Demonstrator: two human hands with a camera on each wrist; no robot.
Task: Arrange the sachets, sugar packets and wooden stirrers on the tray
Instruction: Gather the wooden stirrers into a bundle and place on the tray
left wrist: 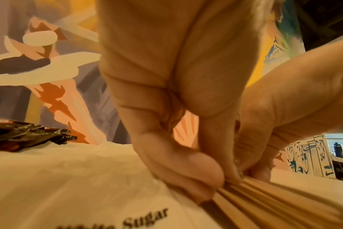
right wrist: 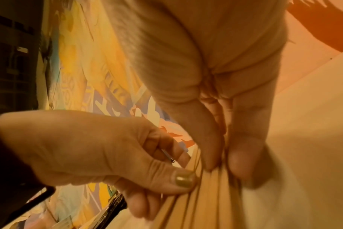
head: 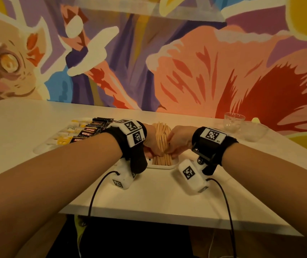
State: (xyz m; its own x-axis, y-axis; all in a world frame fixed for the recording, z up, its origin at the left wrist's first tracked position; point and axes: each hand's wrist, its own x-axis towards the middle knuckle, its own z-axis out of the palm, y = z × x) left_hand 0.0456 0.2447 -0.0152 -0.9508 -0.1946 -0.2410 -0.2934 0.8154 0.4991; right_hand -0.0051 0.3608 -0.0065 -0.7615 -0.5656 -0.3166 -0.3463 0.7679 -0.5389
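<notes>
Nearest the head camera, left hand (head: pixel 150 144) and right hand (head: pixel 178 139), both pinching the bundle of wooden stirrers (head: pixel 163 144) from opposite sides. Stirrers lying in the right end of the white tray (head: pixel 167 166) on the desk (head: pixel 28 127). Left of them on the tray: black sachets (head: pixel 91 132), then yellow-and-white sugar packets (head: pixel 65 136)

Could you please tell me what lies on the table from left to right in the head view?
sugar packets → dark sachets → left hand → wooden stirrers → right hand → glass cup
</notes>
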